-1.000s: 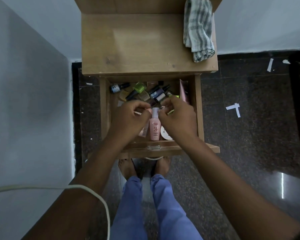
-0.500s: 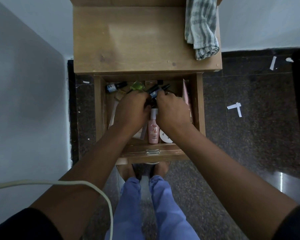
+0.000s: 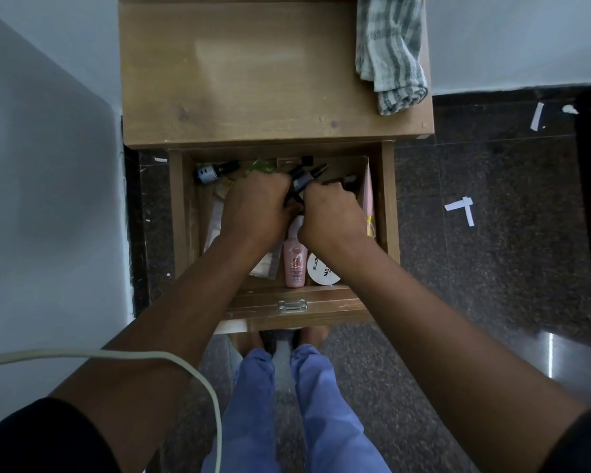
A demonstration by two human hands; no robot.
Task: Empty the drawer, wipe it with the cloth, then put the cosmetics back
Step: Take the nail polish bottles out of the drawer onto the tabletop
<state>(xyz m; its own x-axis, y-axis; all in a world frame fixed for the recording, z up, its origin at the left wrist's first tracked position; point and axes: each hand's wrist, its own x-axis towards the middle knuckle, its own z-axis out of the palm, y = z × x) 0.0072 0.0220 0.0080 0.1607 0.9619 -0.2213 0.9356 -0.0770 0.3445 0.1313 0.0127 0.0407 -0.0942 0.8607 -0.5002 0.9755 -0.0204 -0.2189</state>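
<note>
The wooden drawer (image 3: 388, 213) is pulled out of the small table and holds several cosmetics. My left hand (image 3: 253, 208) and my right hand (image 3: 331, 213) are side by side deep in the drawer, fingers curled over a cluster of small dark bottles (image 3: 302, 177) near the back. A pink bottle (image 3: 294, 264) and a round white jar (image 3: 321, 269) lie near the drawer front. A dark dropper bottle (image 3: 212, 170) lies at the back left. The striped cloth (image 3: 391, 52) lies crumpled on the table top's right side.
The table top (image 3: 246, 73) is bare wood beside the cloth. A pink tube (image 3: 369, 199) leans on the drawer's right wall. A grey wall stands close on the left. White paper scraps (image 3: 461, 209) lie on the dark floor. A white cable (image 3: 171, 361) crosses my left arm.
Both hands moved from above the pink bottle toward the back of the drawer and closed over the small dark bottles there. The camera leaned in closer.
</note>
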